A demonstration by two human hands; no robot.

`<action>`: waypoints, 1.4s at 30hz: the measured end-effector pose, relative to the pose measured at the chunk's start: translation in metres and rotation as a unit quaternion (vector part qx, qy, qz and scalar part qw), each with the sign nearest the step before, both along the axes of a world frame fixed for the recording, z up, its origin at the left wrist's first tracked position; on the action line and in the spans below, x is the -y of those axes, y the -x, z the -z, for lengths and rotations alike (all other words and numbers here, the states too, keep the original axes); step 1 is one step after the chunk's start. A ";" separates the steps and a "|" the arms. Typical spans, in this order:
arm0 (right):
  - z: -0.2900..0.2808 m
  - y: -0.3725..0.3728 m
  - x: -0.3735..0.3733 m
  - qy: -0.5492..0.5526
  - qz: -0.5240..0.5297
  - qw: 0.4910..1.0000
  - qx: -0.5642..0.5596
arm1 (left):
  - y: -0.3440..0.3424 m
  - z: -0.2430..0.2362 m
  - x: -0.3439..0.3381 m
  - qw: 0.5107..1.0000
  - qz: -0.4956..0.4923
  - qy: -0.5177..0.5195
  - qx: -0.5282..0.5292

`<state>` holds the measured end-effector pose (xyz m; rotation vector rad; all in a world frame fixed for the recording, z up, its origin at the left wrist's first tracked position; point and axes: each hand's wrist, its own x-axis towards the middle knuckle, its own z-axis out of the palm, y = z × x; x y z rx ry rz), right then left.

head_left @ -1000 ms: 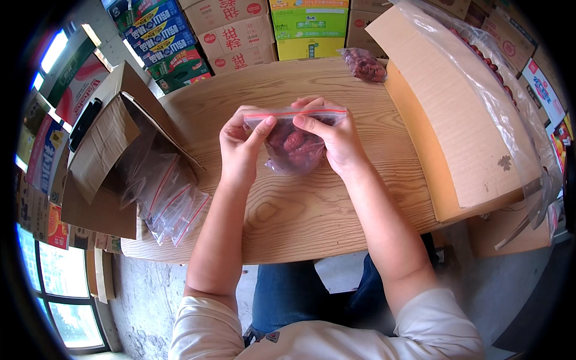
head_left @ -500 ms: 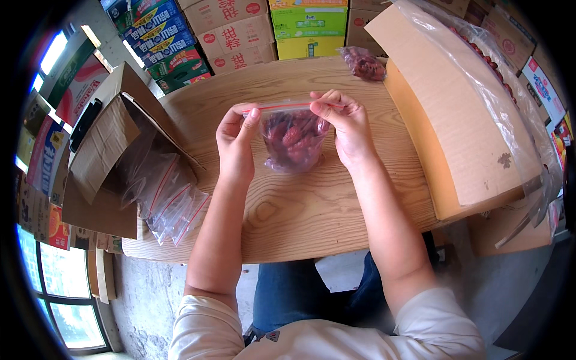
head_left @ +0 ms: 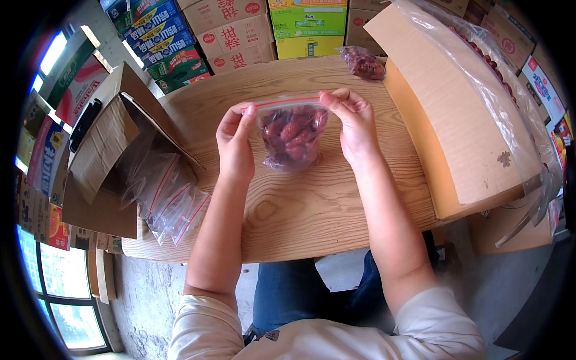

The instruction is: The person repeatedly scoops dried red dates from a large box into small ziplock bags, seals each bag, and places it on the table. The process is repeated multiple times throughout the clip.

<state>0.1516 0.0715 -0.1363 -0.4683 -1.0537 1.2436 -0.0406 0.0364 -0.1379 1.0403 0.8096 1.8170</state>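
Note:
A clear zip bag (head_left: 293, 138) full of dark red dried fruit, which look like jujubes, stands upright on the wooden table in front of me. Its red zip strip runs straight across the top between my hands. My left hand (head_left: 237, 135) pinches the left top corner, thumb toward me. At the right top corner my right hand (head_left: 354, 123) pinches the strip between thumb and fingers. Whether the zip is fully pressed together, I cannot tell.
On the left, a cardboard box (head_left: 102, 174) lies with empty zip bags (head_left: 171, 201) spilling out. A large plastic-lined carton (head_left: 450, 108) with red fruit takes up the right. Another filled bag (head_left: 363, 62) lies at the far edge. Stacked cartons (head_left: 231, 36) stand behind the wooden table (head_left: 288, 222).
My right hand has shifted slightly right and pulled the bag's top edge straighter and wider. My left hand has stayed nearly in place.

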 end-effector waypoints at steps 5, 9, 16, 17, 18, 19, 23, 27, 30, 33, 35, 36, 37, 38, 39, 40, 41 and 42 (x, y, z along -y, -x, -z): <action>-0.008 0.019 0.012 -0.001 0.024 1.000 -0.005 | 0.010 0.008 -0.006 0.995 0.050 -0.081 -0.033; -0.001 0.023 0.015 0.017 -0.087 0.995 0.036 | 0.009 0.009 -0.005 0.990 0.082 -0.108 -0.046; 0.002 0.021 0.010 -0.008 -0.077 0.997 0.026 | 0.007 0.006 -0.001 0.987 0.083 -0.113 -0.083; -0.008 0.019 0.018 0.054 -0.112 0.992 0.008 | 0.011 0.010 -0.002 0.986 0.088 -0.121 -0.080; -0.009 0.020 0.020 0.074 -0.122 0.990 0.002 | 0.013 0.013 -0.003 0.984 0.092 -0.129 -0.076; -0.010 0.020 0.021 0.095 -0.133 0.987 -0.004 | 0.015 0.015 -0.004 0.984 0.087 -0.130 -0.080; -0.003 0.019 0.016 0.099 -0.132 0.986 -0.009 | 0.010 0.010 -0.002 0.987 0.075 -0.115 -0.087; 0.005 0.019 0.009 0.016 -0.083 0.996 0.008 | -0.001 0.003 0.000 0.979 0.157 -0.091 -0.088; 0.004 0.018 0.006 0.051 -0.087 0.995 -0.017 | 0.000 0.008 0.005 0.964 0.215 0.009 -0.157; 0.001 0.011 0.004 0.060 -0.073 0.995 0.035 | -0.003 0.005 0.006 0.973 0.162 0.060 -0.155; 0.000 0.008 0.006 0.061 -0.108 0.988 0.090 | -0.003 0.005 0.006 0.976 0.135 0.083 -0.147; -0.001 0.008 0.008 0.062 -0.125 0.983 0.117 | -0.002 0.008 0.005 0.977 0.131 0.089 -0.140; -0.002 0.008 0.009 0.063 -0.146 0.978 0.137 | -0.002 0.009 0.005 0.978 0.126 0.095 -0.134; -0.002 0.008 0.010 0.063 -0.165 0.972 0.156 | -0.003 0.007 0.006 0.980 0.118 0.095 -0.131; -0.002 0.008 0.010 0.064 -0.185 0.965 0.175 | -0.006 0.004 0.008 0.981 0.109 0.095 -0.127; 0.000 0.008 0.008 0.062 -0.167 0.966 0.185 | -0.008 0.002 0.009 0.983 0.101 0.095 -0.124; 0.002 0.009 0.007 0.059 -0.151 0.967 0.194 | -0.009 0.002 0.008 0.984 0.102 0.090 -0.114; 0.003 0.010 0.006 0.057 -0.135 0.968 0.204 | -0.009 0.003 0.008 0.986 0.104 0.084 -0.104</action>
